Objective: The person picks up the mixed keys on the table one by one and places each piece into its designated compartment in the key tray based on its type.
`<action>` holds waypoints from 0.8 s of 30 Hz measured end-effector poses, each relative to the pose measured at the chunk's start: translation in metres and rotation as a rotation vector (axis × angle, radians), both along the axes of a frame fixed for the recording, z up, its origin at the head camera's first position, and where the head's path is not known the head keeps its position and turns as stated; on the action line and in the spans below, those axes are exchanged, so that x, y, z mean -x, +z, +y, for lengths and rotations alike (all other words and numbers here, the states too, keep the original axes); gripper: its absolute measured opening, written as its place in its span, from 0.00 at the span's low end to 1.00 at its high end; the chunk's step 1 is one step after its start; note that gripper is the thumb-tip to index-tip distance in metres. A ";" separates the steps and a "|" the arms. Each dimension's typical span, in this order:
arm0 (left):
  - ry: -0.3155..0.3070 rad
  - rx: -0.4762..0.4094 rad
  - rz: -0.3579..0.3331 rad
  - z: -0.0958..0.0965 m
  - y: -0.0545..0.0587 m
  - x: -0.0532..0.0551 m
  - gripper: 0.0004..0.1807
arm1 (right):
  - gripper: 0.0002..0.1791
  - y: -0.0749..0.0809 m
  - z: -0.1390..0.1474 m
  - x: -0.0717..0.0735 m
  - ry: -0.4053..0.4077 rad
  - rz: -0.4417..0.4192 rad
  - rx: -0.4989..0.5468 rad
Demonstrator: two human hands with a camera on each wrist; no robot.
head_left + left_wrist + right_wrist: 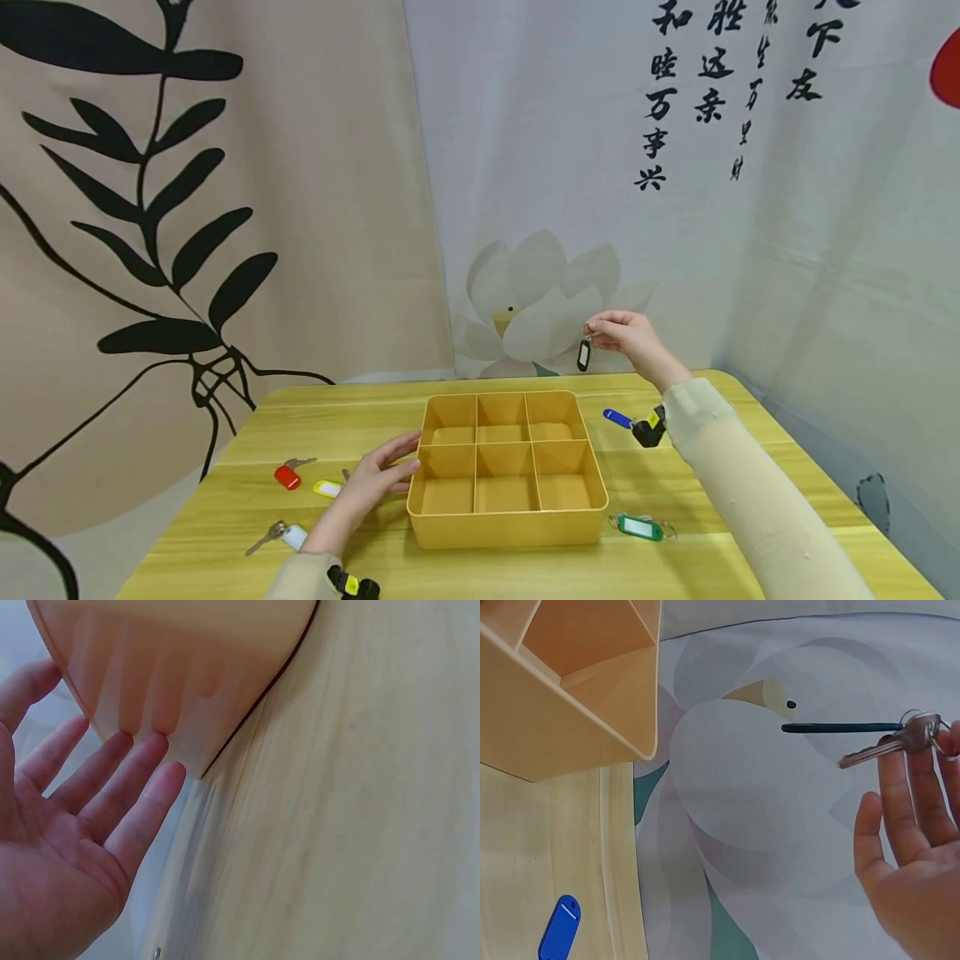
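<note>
A yellow box (510,530) with six compartments stands on the table. My left hand (367,483) touches its left wall with spread, fairly straight fingertips; the left wrist view shows the fingers (142,780) against the smooth side. Beyond the box's far right corner, my right hand (626,337) pinches a key ring, held up in the air. From it hang a black key tag (584,355) with a white label and a metal key (885,750). The tag appears edge-on in the right wrist view. Thumb and index finger are partly cut off there.
On the right lie a blue key tag (617,418), partly behind the wrist camera, and a green key tag (640,527). At the left are a red key tag (287,477), a yellow one (327,488) and a white one (295,537). A printed curtain (525,167) hangs behind.
</note>
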State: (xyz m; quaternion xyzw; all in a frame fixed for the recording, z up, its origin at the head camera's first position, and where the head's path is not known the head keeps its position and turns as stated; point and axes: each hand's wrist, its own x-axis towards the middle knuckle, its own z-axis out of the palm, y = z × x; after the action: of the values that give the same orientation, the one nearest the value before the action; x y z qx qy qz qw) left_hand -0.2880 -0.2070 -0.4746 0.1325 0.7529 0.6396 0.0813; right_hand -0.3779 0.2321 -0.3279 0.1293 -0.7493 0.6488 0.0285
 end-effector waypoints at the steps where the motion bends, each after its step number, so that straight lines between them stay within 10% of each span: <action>1: 0.001 -0.001 0.000 0.000 0.000 0.000 0.33 | 0.21 0.001 -0.001 0.000 0.001 0.000 -0.005; 24: -0.022 -0.008 0.009 -0.001 0.004 0.000 0.33 | 0.24 -0.001 -0.010 0.003 0.010 -0.041 -0.024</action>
State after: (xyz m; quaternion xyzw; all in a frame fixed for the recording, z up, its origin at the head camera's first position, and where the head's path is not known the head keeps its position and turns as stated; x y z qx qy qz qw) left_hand -0.2875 -0.2077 -0.4705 0.1440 0.7492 0.6410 0.0842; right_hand -0.3812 0.2225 -0.3293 0.1203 -0.7567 0.6426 0.0083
